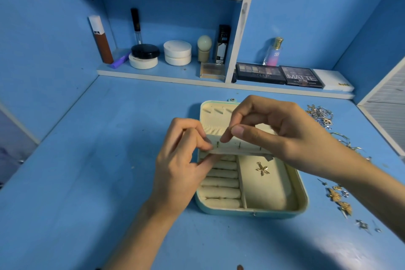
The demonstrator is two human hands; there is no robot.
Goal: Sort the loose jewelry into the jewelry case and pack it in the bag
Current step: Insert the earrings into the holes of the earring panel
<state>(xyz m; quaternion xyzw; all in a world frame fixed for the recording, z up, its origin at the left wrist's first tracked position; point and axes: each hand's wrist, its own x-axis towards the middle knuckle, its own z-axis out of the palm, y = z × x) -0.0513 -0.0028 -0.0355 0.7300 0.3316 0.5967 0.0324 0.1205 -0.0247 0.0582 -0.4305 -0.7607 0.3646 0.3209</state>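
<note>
Dim bluish light, soft shadows below, wide-angle bending at the edges.

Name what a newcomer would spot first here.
Two hands meet over the open case at the middle of the desk: the left hand pinches the left end of a cream panel, and the right hand works at it with thumb and forefinger. A gold flower pendant lies alone in the case's right compartment. Loose jewelry is strewn on the desk right of the case.

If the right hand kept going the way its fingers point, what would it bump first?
Probably the cream earring flap of the jewelry case; the right hand seems to touch it with its fingertips.
</note>
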